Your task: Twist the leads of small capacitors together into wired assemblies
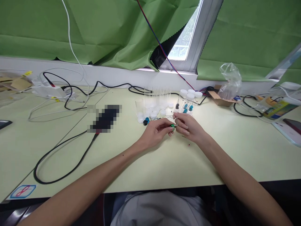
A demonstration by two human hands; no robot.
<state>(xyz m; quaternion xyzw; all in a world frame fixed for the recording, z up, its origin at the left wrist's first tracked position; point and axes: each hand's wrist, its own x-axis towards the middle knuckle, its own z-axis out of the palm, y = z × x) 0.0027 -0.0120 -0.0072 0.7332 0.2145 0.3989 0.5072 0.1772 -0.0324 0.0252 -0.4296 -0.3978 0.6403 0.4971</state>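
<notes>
My left hand (156, 131) pinches a small green part (172, 126) between thumb and fingertips. Close beside it, my right hand (189, 127) has its fingers closed on a thin bent metal rod (177, 121), whose lower end meets the green part. Just beyond the hands lie several small blue and black parts (146, 121) and loose white caps (154, 115). Clear tubes (157, 95) stand behind these. To the right, capped clear tubes (188, 102) hold blue or dark pieces on thin stems. My fingers partly hide the small items behind them.
A pixelated dark device (105, 119) with a looping black cable (82, 163) lies on the left of the table (150, 172). Cables and a white power strip (49, 89) run along the wall. At the back right sits a cardboard box (221, 99) with a plastic bag (230, 78).
</notes>
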